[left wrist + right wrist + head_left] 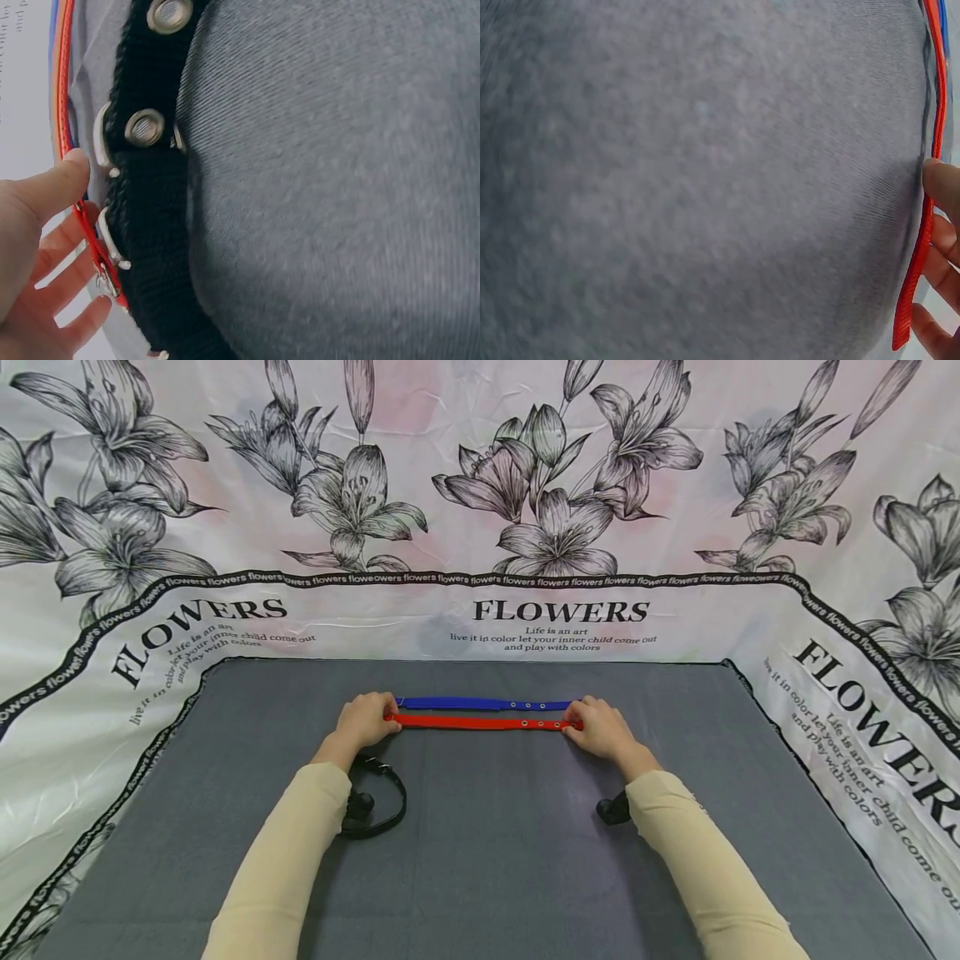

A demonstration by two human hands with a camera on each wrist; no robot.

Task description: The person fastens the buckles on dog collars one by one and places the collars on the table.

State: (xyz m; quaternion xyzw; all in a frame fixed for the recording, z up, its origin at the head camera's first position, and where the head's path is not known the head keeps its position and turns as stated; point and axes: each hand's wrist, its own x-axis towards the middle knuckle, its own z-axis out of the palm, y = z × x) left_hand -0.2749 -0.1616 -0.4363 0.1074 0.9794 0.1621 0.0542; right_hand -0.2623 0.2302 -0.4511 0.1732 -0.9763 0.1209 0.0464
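Note:
A red collar [465, 722] with metal eyelets is stretched straight from side to side at the far part of the table. My left hand [365, 720] pinches its left end, where a metal buckle and ring show in the left wrist view. With thumb and fingers, my right hand [602, 727] holds the right end; a plain red tip [904, 319] sticks out past the fingers. Parallel to it, just behind, lies a blue collar [465, 703], its ends close to both hands. A black collar [401, 810] with eyelets [145, 127] curves beside my left wrist, partly hidden by the forearm.
A grey cloth [495, 860] covers the table. Around it runs a white border printed with flowers and lettering [561, 612], rising behind as a backdrop. Dark wrist cameras, one at the right wrist [613, 810], sit under the sleeves.

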